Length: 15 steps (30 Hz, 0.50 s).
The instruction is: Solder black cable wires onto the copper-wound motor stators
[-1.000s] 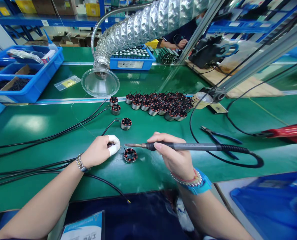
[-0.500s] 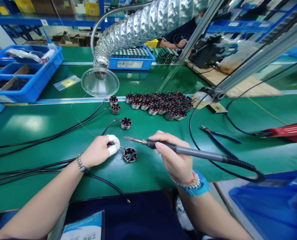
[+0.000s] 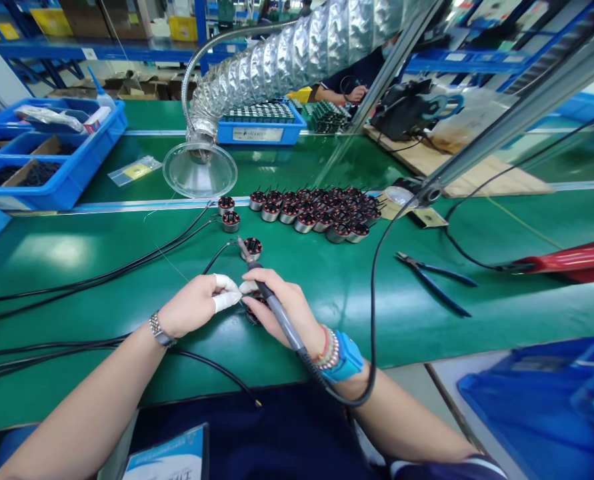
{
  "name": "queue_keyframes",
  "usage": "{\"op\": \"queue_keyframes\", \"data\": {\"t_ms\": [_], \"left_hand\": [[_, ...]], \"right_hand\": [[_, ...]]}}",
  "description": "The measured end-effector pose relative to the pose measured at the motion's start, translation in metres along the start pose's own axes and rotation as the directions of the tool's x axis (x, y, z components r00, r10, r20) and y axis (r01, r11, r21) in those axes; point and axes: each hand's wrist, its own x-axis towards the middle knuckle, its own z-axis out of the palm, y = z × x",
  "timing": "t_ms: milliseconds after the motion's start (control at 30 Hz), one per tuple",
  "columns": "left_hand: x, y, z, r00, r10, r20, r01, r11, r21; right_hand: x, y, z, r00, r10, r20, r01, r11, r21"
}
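left hand | right hand: 1 soldering iron | 1 stator beneath

Your right hand can pass rightward over the green mat as far as the black iron cable; ahead, motor stators stand in the way.

We lose most of the motor stator under the right hand, with only a sliver showing, and whatever the left hand pinches is hidden from us. We cannot tell whether the tip of the soldering iron touches anything. The co-worker is half hidden behind the silver duct. The bottom edge cuts off the badge, and the right edge the red object and blue bin. The dark parts in the blue tray are too small for us to name.
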Motion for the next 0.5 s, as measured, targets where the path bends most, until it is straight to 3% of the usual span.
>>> {"op": "queue_keyframes", "data": {"t_ms": [200, 400, 500], "left_hand": [[0.0, -0.003, -0.001, 0.998, 0.02, 0.061, -0.01, 0.986, -0.169], [-0.003, -0.002, -0.004, 0.998, 0.044, 0.037, -0.045, 0.998, 0.034], [-0.004, 0.0, -0.005, 0.998, 0.038, 0.059, -0.036, 0.999, -0.029]], "right_hand": [[0.001, -0.005, -0.002, 0.995, -0.093, -0.028, 0.09, 0.992, -0.085], [-0.009, -0.002, -0.003, 0.992, -0.118, -0.035, 0.113, 0.986, -0.119], [-0.01, -0.001, -0.001, 0.987, -0.157, -0.033, 0.151, 0.98, -0.131]]}}
